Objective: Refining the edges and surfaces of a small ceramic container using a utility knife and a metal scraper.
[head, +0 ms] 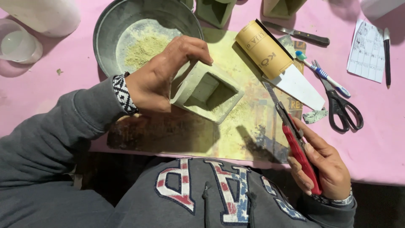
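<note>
My left hand [162,76] grips a square grey-green cement pot [207,92] by its near wall, tilted with its open mouth toward me, over a dusty printed sheet [236,135]. My right hand [325,166] holds a red-handled tool [297,147] with a thin metal blade pointing up toward a roll of sandpaper [263,48]. The blade tip lies to the right of the pot, apart from it.
A round metal pan [107,29] with pale powder sits behind my left hand. Black scissors [341,105], a toothbrush [322,74], a knife [299,33], a paper slip [367,50], a pen [387,55] and more pots [215,10] lie on the pink table [379,143].
</note>
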